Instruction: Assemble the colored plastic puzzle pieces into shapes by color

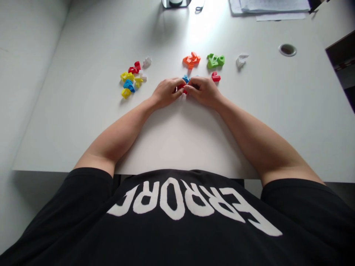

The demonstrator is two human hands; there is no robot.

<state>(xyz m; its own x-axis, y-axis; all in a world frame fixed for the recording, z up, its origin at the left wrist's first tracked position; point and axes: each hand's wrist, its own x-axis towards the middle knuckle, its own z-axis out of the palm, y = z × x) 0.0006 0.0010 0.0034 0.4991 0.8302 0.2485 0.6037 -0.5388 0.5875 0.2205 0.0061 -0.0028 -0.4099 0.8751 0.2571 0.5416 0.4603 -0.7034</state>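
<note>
My left hand (169,91) and my right hand (203,89) meet over the table, fingertips closed around a small red plastic piece (185,90). Its exact shape is mostly hidden by the fingers. Just behind the fingertips a bit of blue plastic (186,78) shows; whether it is joined to the red piece I cannot tell. Beyond my right hand lies another red piece (215,77). Farther back are a cluster of orange pieces (191,60) and a cluster of green pieces (215,61).
Left of my hands lies a loose group of red (135,67), yellow (127,76), blue (129,85) and white pieces (147,61). A white piece (242,60) sits to the right. Papers (273,6), a cable hole (287,50) and a dark-framed object (176,3) are farther off.
</note>
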